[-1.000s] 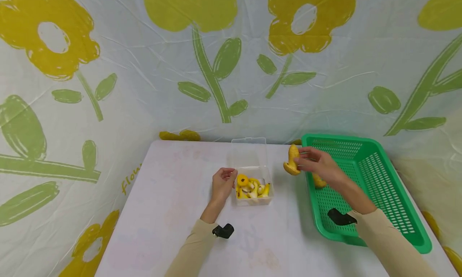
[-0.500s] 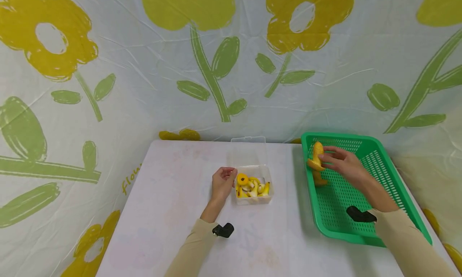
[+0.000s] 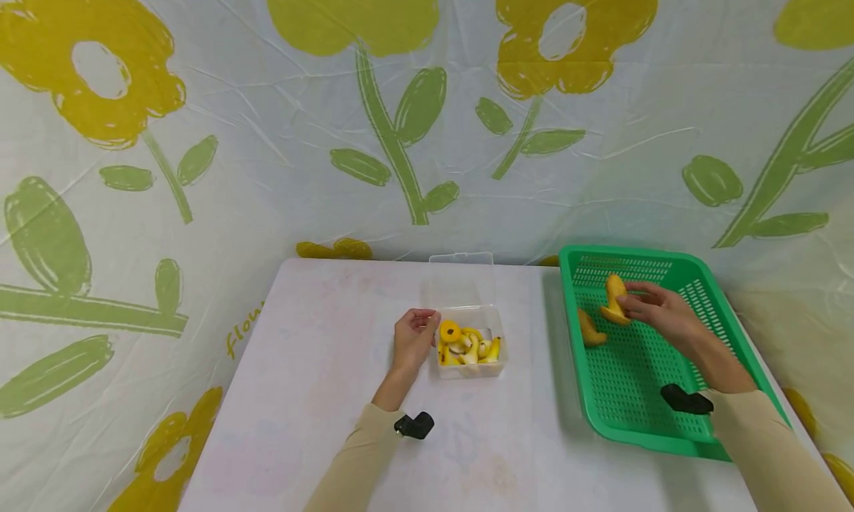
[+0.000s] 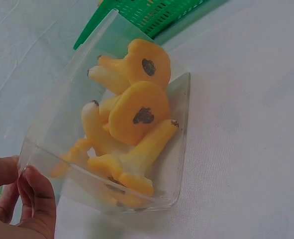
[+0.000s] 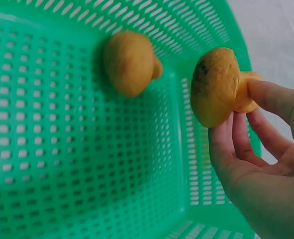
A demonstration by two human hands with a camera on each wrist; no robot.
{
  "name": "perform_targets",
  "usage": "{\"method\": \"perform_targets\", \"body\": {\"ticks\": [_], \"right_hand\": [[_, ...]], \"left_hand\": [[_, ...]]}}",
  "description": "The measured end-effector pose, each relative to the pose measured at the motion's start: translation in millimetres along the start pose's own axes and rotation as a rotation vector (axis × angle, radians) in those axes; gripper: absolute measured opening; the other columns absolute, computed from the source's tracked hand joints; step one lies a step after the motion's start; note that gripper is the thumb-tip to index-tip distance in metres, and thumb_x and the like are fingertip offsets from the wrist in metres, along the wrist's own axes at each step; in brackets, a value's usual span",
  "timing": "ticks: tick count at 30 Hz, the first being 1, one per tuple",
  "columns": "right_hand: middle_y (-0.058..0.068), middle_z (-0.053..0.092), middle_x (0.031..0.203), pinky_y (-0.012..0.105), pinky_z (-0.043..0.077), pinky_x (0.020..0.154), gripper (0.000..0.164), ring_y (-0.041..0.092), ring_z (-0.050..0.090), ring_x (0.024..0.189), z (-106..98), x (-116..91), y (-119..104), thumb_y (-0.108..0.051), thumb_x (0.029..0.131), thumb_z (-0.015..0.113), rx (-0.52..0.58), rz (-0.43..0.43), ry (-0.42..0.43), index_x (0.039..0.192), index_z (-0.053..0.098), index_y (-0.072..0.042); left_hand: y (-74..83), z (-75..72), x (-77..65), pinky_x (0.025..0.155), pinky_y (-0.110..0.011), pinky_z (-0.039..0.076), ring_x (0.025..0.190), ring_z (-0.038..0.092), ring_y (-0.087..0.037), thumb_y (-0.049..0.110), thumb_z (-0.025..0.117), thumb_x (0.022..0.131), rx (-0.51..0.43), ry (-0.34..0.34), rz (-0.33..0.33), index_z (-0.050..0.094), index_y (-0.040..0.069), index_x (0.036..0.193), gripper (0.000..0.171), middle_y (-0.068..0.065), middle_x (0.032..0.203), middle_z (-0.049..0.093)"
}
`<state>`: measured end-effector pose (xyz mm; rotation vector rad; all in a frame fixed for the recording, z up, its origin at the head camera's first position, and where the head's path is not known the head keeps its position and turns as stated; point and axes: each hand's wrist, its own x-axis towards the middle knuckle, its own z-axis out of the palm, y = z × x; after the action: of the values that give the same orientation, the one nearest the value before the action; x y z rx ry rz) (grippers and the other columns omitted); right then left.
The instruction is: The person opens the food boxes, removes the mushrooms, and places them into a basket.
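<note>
My right hand [image 3: 667, 316] pinches a yellow mushroom [image 3: 615, 301] by its stem, above the green basket [image 3: 657, 444]. In the right wrist view its rounded cap [image 5: 214, 89] has a dark patch and faces away from the palm. Another yellow mushroom [image 3: 590, 330] lies inside the basket, near the left wall. My left hand [image 3: 414, 340] pinches the left edge of a clear plastic box [image 3: 467, 373] with thumb and fingertips. Several smaller yellow mushrooms [image 4: 139, 112] with pale stems and dark spots are heaped in that box.
Behind the box its clear lid [image 3: 460, 281] stands open. Box and basket rest on a pale table [image 3: 320, 393], the basket at the right side. A flower-printed cloth [image 3: 267, 127] hangs behind and to the left.
My right hand has carried the mushroom rightward, from beside the basket to above its inside. The mushroom inside the basket shows more fully now. My left hand stays at the box.
</note>
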<state>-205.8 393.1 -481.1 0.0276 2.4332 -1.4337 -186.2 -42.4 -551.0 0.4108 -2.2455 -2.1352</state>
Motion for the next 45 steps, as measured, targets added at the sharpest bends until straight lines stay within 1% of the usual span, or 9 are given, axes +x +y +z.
{"method": "perform_targets", "body": {"ticks": [4, 7, 9, 13, 16, 18, 31, 37, 45], "right_hand": [[0.032, 0.045, 0.145, 0.042, 0.051, 0.096, 0.073, -0.009, 0.058, 0.096, -3, 0, 10, -0.039, 0.108, 0.052, -0.098, 0.012, -0.006, 0.156, 0.026, 0.009], [0.04, 0.043, 0.144, 0.055, 0.049, 0.097, 0.068, -0.006, 0.058, 0.095, -3, 1, 18, -0.035, 0.109, 0.051, -0.136, 0.006, -0.016, 0.154, 0.029, 0.012], [0.041, 0.046, 0.141, 0.053, 0.051, 0.095, 0.065, -0.001, 0.061, 0.095, -2, 3, 23, -0.033, 0.109, 0.051, -0.152, 0.007, -0.018, 0.151, 0.032, 0.013], [0.043, 0.049, 0.137, 0.05, 0.054, 0.091, 0.061, 0.026, 0.066, 0.105, 1, 7, 29, -0.028, 0.109, 0.052, -0.176, -0.004, -0.026, 0.147, 0.037, 0.016], [0.045, 0.048, 0.137, 0.057, 0.051, 0.093, 0.058, 0.047, 0.06, 0.114, 3, 9, 31, -0.026, 0.109, 0.051, -0.201, -0.015, -0.047, 0.145, 0.038, 0.018], [0.045, 0.047, 0.138, 0.061, 0.049, 0.095, 0.057, 0.054, 0.055, 0.119, 6, 10, 32, -0.025, 0.11, 0.051, -0.219, -0.018, -0.059, 0.145, 0.039, 0.019], [0.043, 0.05, 0.134, 0.059, 0.051, 0.089, 0.05, 0.055, 0.052, 0.118, 23, 16, 30, -0.026, 0.109, 0.051, -0.349, -0.05, 0.038, 0.136, 0.051, 0.017], [0.043, 0.045, 0.141, 0.064, 0.047, 0.094, 0.052, 0.058, 0.046, 0.125, 25, 11, 18, -0.027, 0.112, 0.044, -0.303, -0.046, 0.042, 0.141, 0.047, 0.016], [0.04, 0.045, 0.143, 0.066, 0.043, 0.098, 0.053, 0.056, 0.043, 0.129, 27, 7, 2, -0.03, 0.111, 0.045, -0.253, -0.093, 0.069, 0.143, 0.046, 0.013]], "left_hand": [[0.9, -0.4, -1.0, 0.056, -0.018, 0.048, 0.062, 0.052, -0.015, 0.017, 0.071, 0.098, -0.023, 0.003, 0.014, 0.066, 0.0, 0.109, 0.02, -0.01, 0.093, 0.065], [0.5, -0.3, -1.3, 0.055, -0.017, 0.048, 0.062, 0.051, -0.015, 0.016, 0.071, 0.098, -0.035, 0.003, 0.009, 0.066, -0.001, 0.109, 0.021, -0.01, 0.093, 0.064], [-0.7, 0.1, -0.8, 0.055, -0.017, 0.047, 0.061, 0.051, -0.015, 0.016, 0.071, 0.098, -0.034, 0.002, 0.008, 0.066, -0.001, 0.11, 0.021, -0.009, 0.093, 0.064], [-1.1, 0.9, 0.1, 0.056, -0.017, 0.048, 0.061, 0.05, -0.015, 0.016, 0.071, 0.099, -0.036, 0.0, 0.01, 0.066, -0.001, 0.111, 0.021, -0.01, 0.093, 0.063], [-0.5, 1.2, 0.1, 0.056, -0.017, 0.048, 0.061, 0.051, -0.014, 0.017, 0.071, 0.099, -0.04, -0.001, 0.011, 0.066, -0.001, 0.111, 0.022, -0.01, 0.093, 0.063], [-0.4, 1.4, -0.1, 0.056, -0.017, 0.048, 0.062, 0.051, -0.014, 0.017, 0.071, 0.099, -0.039, -0.002, 0.008, 0.066, 0.0, 0.111, 0.022, -0.01, 0.093, 0.063], [0.5, 0.4, -0.8, 0.056, -0.018, 0.048, 0.062, 0.051, -0.014, 0.017, 0.071, 0.099, -0.038, 0.002, 0.013, 0.066, -0.001, 0.11, 0.022, -0.009, 0.09, 0.062], [-0.8, 1.0, 0.3, 0.054, -0.017, 0.047, 0.059, 0.05, -0.013, 0.016, 0.071, 0.098, -0.04, 0.004, 0.026, 0.067, -0.002, 0.109, 0.021, -0.009, 0.089, 0.063], [-1.2, 0.5, -0.3, 0.055, -0.017, 0.047, 0.06, 0.051, -0.014, 0.016, 0.071, 0.099, -0.019, 0.006, 0.027, 0.067, -0.001, 0.11, 0.021, -0.01, 0.092, 0.065]]}}
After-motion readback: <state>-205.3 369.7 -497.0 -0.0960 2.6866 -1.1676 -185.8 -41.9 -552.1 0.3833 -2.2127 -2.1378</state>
